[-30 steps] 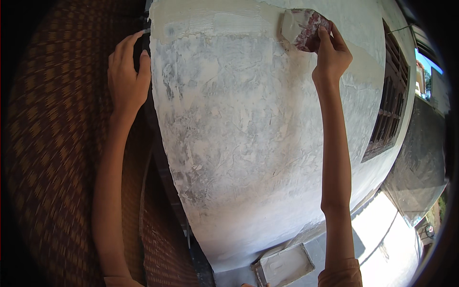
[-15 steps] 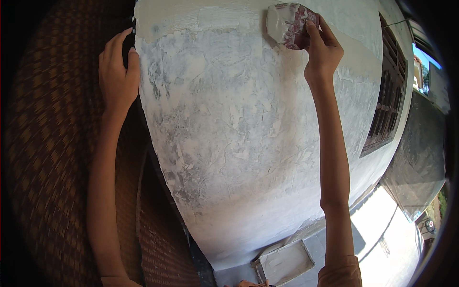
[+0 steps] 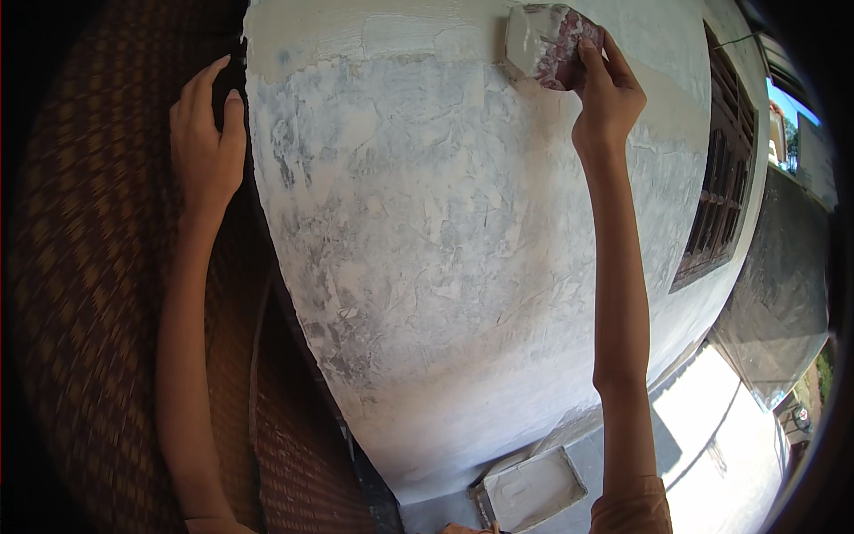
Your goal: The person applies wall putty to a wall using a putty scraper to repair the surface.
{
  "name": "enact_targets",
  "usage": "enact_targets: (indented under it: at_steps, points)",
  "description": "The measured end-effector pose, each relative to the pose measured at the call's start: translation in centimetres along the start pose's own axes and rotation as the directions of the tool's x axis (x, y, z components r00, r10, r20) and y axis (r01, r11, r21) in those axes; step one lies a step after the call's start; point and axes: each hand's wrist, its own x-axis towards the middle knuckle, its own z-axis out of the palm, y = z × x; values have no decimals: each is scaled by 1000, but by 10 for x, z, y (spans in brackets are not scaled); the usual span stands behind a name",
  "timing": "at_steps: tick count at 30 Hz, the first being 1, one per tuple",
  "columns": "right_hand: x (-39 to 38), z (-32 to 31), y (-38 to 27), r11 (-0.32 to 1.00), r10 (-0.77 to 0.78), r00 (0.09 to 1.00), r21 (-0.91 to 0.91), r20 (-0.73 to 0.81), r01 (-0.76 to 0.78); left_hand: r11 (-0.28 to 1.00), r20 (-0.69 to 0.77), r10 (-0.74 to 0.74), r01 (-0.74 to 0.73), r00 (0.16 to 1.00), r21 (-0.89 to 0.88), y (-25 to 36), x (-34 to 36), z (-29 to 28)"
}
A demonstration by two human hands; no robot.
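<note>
Right hand (image 3: 610, 100) pinches the putty-smeared red scraper (image 3: 550, 46), pale end pointing toward wall's (image 3: 418, 214) left edge; left hand (image 3: 206, 138), fingers parted, nearer that edge.

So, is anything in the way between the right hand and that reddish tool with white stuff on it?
No, nothing visible: the right hand grips the reddish tool directly, and no object shows between it and the pale wall.
</note>
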Motion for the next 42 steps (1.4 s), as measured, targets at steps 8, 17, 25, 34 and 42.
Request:
enact_targets:
  at_steps: [8, 17, 25, 34, 42]
  points:
    - [-21, 61, 7, 997, 79, 991, -6, 111, -78, 999, -30, 8, -7, 1000, 34, -8, -4, -1]
    - [12, -30, -9, 1000, -3, 990, -30, -142, -1, 1000, -40, 0, 1, 999, 21, -2, -2, -2]
    - [13, -30, 26, 988, 13, 998, -155, -65, -23, 1000, -21, 10, -10, 1000, 25, 2, -3, -3]
    - [-5, -18, 4, 997, 78, 996, -1, 51, -78, 1000, -12, -19, 19, 1000, 8, 5, -2, 0]
    - [22, -69, 13, 985, 89, 982, -132, -169, -112, 999, -40, 41, -39, 998, 37, 1, -3, -3]
